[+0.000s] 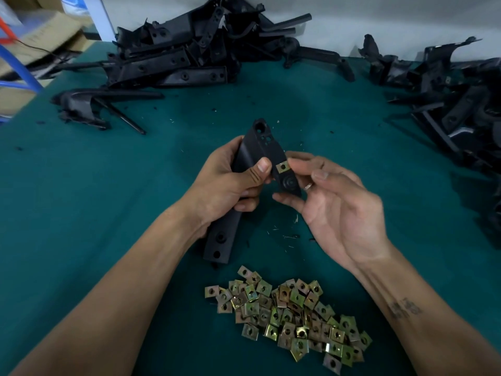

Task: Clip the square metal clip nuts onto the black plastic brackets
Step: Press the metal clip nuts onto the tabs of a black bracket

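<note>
My left hand (230, 183) grips a long black plastic bracket (257, 142) around its middle, holding it above the green table. A square metal clip nut (282, 167) sits on a tab at the bracket's right side. My right hand (333, 202) is beside that tab, with a fingertip touching the clip nut's right edge and the thumb under the bracket's lower tab. A loose pile of several brass-coloured clip nuts (290, 313) lies on the table close to me, between my forearms.
A heap of black brackets (184, 52) lies at the back left, and another heap (447, 96) at the right edge. One bracket (89, 107) lies alone at the left. Cardboard and blue tubing (29, 50) stand beyond the table's left corner. Small plastic shavings dot the green mat (339, 126).
</note>
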### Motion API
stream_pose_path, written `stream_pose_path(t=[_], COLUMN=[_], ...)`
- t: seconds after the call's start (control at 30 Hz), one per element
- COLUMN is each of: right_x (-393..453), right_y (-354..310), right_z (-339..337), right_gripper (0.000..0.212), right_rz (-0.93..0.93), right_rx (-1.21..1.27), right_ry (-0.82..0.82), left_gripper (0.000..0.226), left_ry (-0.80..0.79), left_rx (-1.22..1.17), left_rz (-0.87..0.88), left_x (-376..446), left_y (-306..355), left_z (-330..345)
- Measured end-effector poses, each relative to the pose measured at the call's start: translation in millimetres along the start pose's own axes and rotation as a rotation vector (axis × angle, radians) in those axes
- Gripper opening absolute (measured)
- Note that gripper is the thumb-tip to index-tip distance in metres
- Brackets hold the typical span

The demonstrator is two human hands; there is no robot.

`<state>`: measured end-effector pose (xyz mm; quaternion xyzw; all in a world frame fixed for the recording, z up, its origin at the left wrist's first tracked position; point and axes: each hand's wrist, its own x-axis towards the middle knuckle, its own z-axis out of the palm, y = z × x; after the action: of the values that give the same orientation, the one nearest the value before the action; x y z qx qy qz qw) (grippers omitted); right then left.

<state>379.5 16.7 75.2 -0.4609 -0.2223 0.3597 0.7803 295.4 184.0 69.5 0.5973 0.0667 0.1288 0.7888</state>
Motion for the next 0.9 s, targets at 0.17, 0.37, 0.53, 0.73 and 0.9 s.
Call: stream_pose_path(t=[0.17, 0.37, 0.53, 0.73, 0.9], right_x=[1.4, -44.0, -111.7, -104.6, -101.8], right_y=[-15.0, -30.2, -16.6, -20.6, -20.0], right_z=[-11.3, -35.5, -30.2, -21.6, -31.6], right_gripper=[0.025, 0.015, 0.027, 0.019, 0.014], right_rz=[0.052, -0.158, -0.102, 0.050, 0.048], right_rx=[-0.123, -0.434, -0.938, -1.042, -0.882], right_ry=[-0.018, 0.252, -0.001, -0.095, -0.074], left_gripper=[0.019, 0.018, 0.022, 0.025, 0.027], left_ry=[-0.006, -0.062, -0.037, -0.021, -0.014], left_rx=[-0.001, -0.028, -0.111, -0.117, -0.124], left_rz=[-0.044, -0.076, -0.136, -0.163, -0.179], left_x=[-0.2, -1.0, 0.9, 0.2, -0.3], left_y=[3.1, 4.0, 4.6, 6.5, 8.4], left_z=[3.3, 2.4, 2.8, 5.6, 5.7])
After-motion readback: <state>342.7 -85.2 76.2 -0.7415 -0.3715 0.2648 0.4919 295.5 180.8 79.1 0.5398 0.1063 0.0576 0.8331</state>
